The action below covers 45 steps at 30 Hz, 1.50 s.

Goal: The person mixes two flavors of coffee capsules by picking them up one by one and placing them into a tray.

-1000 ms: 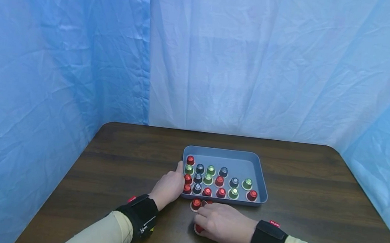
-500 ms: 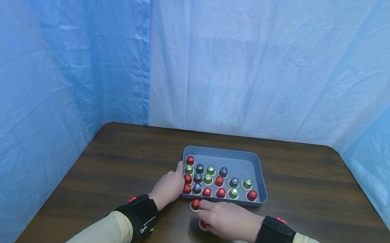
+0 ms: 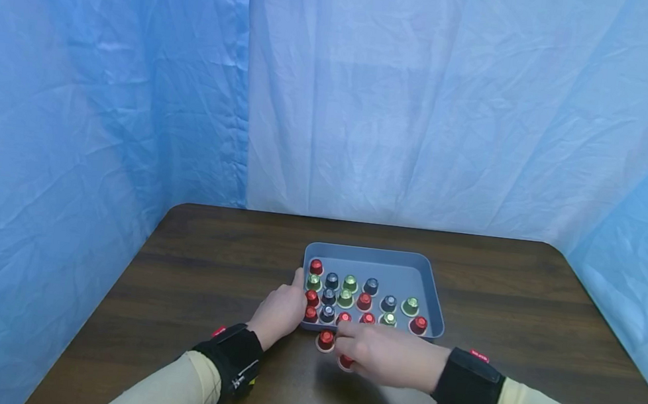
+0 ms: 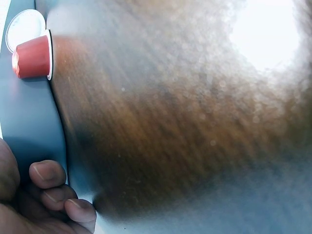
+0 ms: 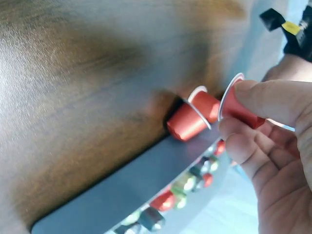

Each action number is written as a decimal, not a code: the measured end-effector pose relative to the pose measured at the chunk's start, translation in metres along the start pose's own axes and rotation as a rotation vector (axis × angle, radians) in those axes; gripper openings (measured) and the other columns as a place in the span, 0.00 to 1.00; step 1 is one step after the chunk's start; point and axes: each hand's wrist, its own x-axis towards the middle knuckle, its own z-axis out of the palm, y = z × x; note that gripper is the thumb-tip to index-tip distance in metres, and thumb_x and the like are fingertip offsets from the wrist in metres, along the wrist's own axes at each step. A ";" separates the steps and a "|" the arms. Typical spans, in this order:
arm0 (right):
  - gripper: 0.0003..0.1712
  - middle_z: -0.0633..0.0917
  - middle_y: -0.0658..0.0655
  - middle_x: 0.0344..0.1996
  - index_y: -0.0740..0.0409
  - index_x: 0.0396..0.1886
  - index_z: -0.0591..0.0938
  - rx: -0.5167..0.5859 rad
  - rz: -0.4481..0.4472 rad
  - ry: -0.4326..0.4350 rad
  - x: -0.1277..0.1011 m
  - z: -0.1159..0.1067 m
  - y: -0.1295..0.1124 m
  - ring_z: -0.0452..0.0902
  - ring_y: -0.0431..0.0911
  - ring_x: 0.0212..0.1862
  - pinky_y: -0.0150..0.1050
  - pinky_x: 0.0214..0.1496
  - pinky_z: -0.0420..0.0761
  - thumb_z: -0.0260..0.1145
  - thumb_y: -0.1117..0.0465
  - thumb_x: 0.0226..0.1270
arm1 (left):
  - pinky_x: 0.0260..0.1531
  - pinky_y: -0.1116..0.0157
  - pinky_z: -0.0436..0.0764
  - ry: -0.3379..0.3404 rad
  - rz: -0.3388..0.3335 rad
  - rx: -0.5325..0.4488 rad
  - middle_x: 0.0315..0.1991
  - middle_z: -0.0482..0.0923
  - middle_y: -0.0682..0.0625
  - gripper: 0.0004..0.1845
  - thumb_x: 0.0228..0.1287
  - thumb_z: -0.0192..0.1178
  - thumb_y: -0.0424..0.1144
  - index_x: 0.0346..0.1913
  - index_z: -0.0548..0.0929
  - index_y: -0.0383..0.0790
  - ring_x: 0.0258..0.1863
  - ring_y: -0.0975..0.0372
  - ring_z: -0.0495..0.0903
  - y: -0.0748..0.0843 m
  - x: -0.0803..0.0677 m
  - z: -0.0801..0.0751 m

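With thumb and fingers my right hand (image 3: pixel 381 354) pinches a red coffee capsule (image 5: pixel 239 105) just in front of the tray. Two more red capsules stand near the tray's front edge. The left one (image 3: pixel 325 341) shows in the head view; the hand hides the other there. My left hand (image 3: pixel 280 307) stays at the left side of the blue-grey tray (image 3: pixel 378 256), its index finger straight along the rim. In the left wrist view its other fingers (image 4: pixel 47 174) are curled by the tray; its thumb's contact is unclear.
Inside the tray, red, green and dark blue capsules stand in rows, such as a green capsule (image 3: pixel 411 306). Its back right part shows bare floor. Dark wooden table (image 3: pixel 221 257) surrounds the tray, and blue sheets (image 3: pixel 431 107) hang behind and at both sides.
My right hand has moved a little away from me and to the right, carrying the red capsule towards the tray's front edge. The left hand and the tray have stayed put.
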 end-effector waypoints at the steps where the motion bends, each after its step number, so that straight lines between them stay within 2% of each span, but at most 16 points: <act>1: 0.17 0.82 0.43 0.41 0.49 0.50 0.87 0.002 0.004 0.000 0.000 -0.002 0.000 0.79 0.29 0.42 0.22 0.53 0.78 0.78 0.56 0.61 | 0.42 0.56 0.85 -0.001 -0.002 -0.002 0.55 0.81 0.41 0.39 0.79 0.54 0.47 0.82 0.49 0.41 0.50 0.51 0.85 0.000 0.000 0.000; 6: 0.16 0.83 0.45 0.43 0.48 0.49 0.87 0.002 0.016 0.011 0.001 -0.014 0.003 0.80 0.30 0.43 0.25 0.54 0.79 0.77 0.55 0.62 | 0.43 0.56 0.85 -0.004 -0.004 -0.008 0.57 0.81 0.41 0.39 0.79 0.54 0.47 0.82 0.49 0.41 0.51 0.51 0.84 0.000 -0.001 -0.001; 12: 0.14 0.80 0.48 0.38 0.53 0.46 0.86 -0.083 0.019 0.072 -0.001 -0.024 0.018 0.76 0.34 0.37 0.27 0.44 0.82 0.78 0.60 0.61 | 0.45 0.54 0.85 -0.001 0.024 0.005 0.52 0.82 0.41 0.38 0.78 0.55 0.45 0.81 0.50 0.39 0.49 0.51 0.85 0.000 -0.002 -0.001; 18: 0.13 0.80 0.49 0.38 0.55 0.45 0.86 -0.068 0.064 0.112 -0.004 -0.028 0.043 0.77 0.35 0.37 0.30 0.43 0.83 0.77 0.64 0.61 | 0.33 0.61 0.83 0.000 0.031 -0.013 0.48 0.82 0.42 0.38 0.79 0.54 0.46 0.82 0.50 0.38 0.41 0.54 0.84 0.002 -0.004 -0.001; 23: 0.10 0.78 0.49 0.33 0.55 0.41 0.85 -0.051 0.150 0.133 -0.004 -0.032 0.060 0.75 0.36 0.33 0.31 0.38 0.82 0.77 0.65 0.61 | 0.33 0.60 0.84 0.003 0.044 -0.005 0.45 0.82 0.43 0.38 0.79 0.55 0.45 0.81 0.50 0.37 0.39 0.55 0.85 0.003 -0.004 -0.001; 28: 0.10 0.77 0.48 0.33 0.53 0.39 0.84 -0.042 0.281 0.131 -0.004 -0.036 0.077 0.74 0.38 0.34 0.33 0.40 0.82 0.76 0.66 0.61 | 0.25 0.62 0.78 -0.005 0.038 -0.015 0.36 0.80 0.45 0.38 0.79 0.54 0.44 0.81 0.50 0.37 0.31 0.56 0.81 0.003 -0.003 -0.001; 31: 0.09 0.77 0.50 0.34 0.55 0.40 0.85 -0.048 0.339 0.132 -0.003 -0.037 0.086 0.75 0.39 0.35 0.35 0.40 0.82 0.75 0.66 0.63 | 0.23 0.63 0.77 -0.003 0.039 -0.011 0.34 0.79 0.45 0.38 0.79 0.54 0.45 0.81 0.50 0.36 0.30 0.57 0.80 0.002 -0.002 0.000; 36: 0.06 0.78 0.51 0.33 0.58 0.39 0.86 -0.070 0.394 0.142 -0.001 -0.034 0.100 0.77 0.41 0.34 0.38 0.42 0.84 0.74 0.66 0.64 | 0.26 0.63 0.80 0.001 0.036 -0.010 0.41 0.81 0.43 0.38 0.79 0.54 0.44 0.81 0.50 0.36 0.34 0.56 0.82 0.002 -0.003 0.000; 41: 0.06 0.78 0.52 0.33 0.59 0.42 0.88 -0.014 0.480 0.087 0.003 -0.028 0.111 0.76 0.43 0.35 0.39 0.43 0.83 0.73 0.66 0.66 | 0.32 0.61 0.83 -0.006 0.023 -0.028 0.52 0.81 0.39 0.37 0.79 0.54 0.44 0.82 0.50 0.37 0.39 0.54 0.82 0.003 -0.004 0.000; 45: 0.06 0.78 0.53 0.33 0.60 0.43 0.88 0.012 0.514 0.048 0.006 -0.023 0.118 0.76 0.44 0.36 0.40 0.43 0.83 0.72 0.66 0.67 | 0.31 0.61 0.81 -0.001 0.028 -0.027 0.54 0.80 0.38 0.36 0.80 0.52 0.45 0.81 0.52 0.36 0.39 0.54 0.81 0.003 -0.003 0.000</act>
